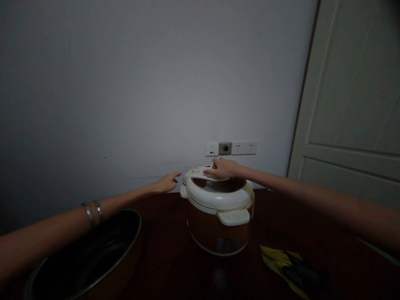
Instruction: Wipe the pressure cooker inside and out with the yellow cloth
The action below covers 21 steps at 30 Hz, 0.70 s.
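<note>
An electric pressure cooker with an orange-brown body stands upright, its white lid on top. My right hand lies over the lid from the right, fingers closed around the raised lid handle; part of the handle is hidden under them. To the left of the cooker, my left hand reaches toward the rim with nothing in it. Its index finger is stretched out and the others are loosely bent. Whether its fingertips touch the lid's edge I cannot tell.
A large dark pot sits at the front left, beneath my left forearm. On the dark red table, a yellow and dark cloth-like item lies at the right. Wall sockets are behind the cooker; a pale door stands at the right.
</note>
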Available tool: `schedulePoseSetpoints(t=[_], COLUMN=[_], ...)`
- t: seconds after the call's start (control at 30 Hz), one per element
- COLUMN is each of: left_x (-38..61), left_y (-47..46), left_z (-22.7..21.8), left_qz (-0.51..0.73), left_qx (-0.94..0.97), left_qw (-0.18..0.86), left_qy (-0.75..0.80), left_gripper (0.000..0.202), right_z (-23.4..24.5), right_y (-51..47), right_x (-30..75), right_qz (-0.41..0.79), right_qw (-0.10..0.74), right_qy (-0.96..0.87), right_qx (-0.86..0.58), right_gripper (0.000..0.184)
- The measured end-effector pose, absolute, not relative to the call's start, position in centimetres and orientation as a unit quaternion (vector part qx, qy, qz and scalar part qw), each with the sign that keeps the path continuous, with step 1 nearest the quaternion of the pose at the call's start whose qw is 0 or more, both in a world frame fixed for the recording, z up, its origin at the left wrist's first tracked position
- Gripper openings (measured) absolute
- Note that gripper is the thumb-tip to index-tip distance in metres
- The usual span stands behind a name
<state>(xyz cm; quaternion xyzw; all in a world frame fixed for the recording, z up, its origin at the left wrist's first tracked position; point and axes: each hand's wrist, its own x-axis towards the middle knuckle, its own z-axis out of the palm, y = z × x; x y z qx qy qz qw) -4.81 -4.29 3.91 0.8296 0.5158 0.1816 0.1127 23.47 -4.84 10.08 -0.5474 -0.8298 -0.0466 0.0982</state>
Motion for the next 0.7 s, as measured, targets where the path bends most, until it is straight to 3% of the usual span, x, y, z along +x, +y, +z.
schedulePoseSetpoints(t=[0.27, 0.4, 0.47, 0.53, 0.63, 0.7], left_x=[-1.6, -0.9, -0.9, -0.9, -0.8, -0.4], left_y=[-1.7, -1.1, -0.5, 0.3, 2.0, 3.4], left_z=[4.4, 5.2, 6.3, 7.6, 9.7, 10.8], left_qz=[0.226, 0.265, 0.27, 0.264, 0.232, 0.198], left_qx=[0.844, 0.813, 0.802, 0.797, 0.799, 0.807], left_qw=[0.05, -0.005, -0.02, -0.03, -0.03, -0.016], left_qy=[0.483, 0.519, 0.532, 0.543, 0.555, 0.556], left_gripper=[0.062, 0.063, 0.063, 0.059, 0.05, 0.044], right_z=[9.4, 9.6, 10.3, 10.9, 10.7, 9.2], right_y=[-6.2, -6.4, -7.2, -9.2, -14.0, -17.7], right_x=[23.0, 23.3, 24.2, 25.8, 28.7, 30.2], right_qz=[-0.077, -0.067, -0.058, -0.044, 0.042, 0.184], right_qw=[0.123, 0.132, 0.164, 0.224, 0.318, 0.366], right_qy=[-0.815, -0.82, -0.829, -0.838, -0.842, -0.809], right_qx=[-0.56, -0.552, -0.532, -0.496, -0.434, -0.421], right_gripper=[0.06, 0.073, 0.079, 0.071, 0.044, 0.044])
